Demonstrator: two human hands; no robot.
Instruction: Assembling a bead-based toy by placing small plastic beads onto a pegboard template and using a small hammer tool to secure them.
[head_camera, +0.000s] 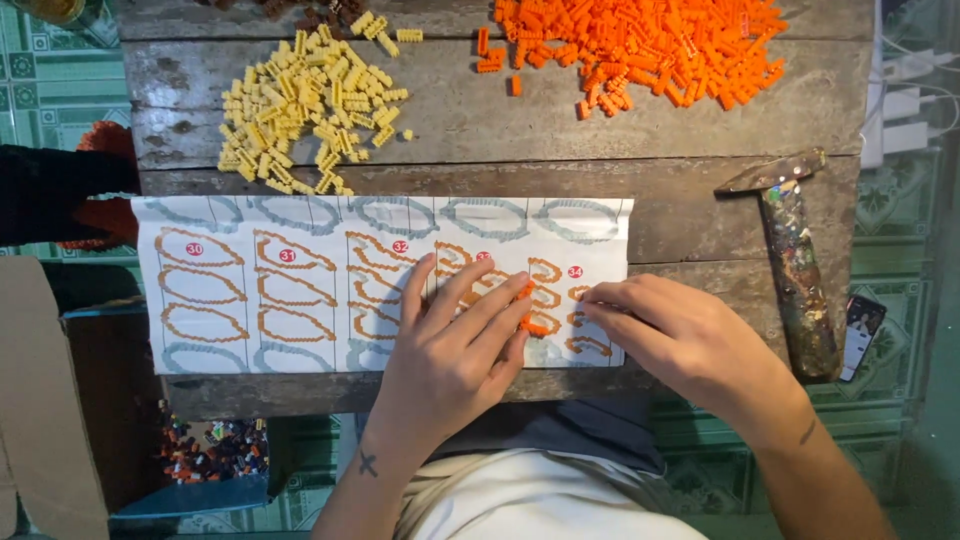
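Observation:
A white instruction sheet (300, 285) with drawn orange and grey outlines lies on a worn wooden table (560, 130). My left hand (455, 345) rests flat on the sheet's right half, fingers spread, with small orange bricks (528, 308) at its fingertips. My right hand (665, 335) presses its fingertips on the sheet's right edge, just right of those bricks. Whether either hand pinches a brick is hidden by the fingers.
A pile of yellow bricks (310, 100) and a larger pile of orange bricks (640, 45) lie at the table's far side. A paint-stained hammer (795, 260) lies at the right, a phone (860, 335) beside it. Mixed bricks (210, 450) sit in a box below left.

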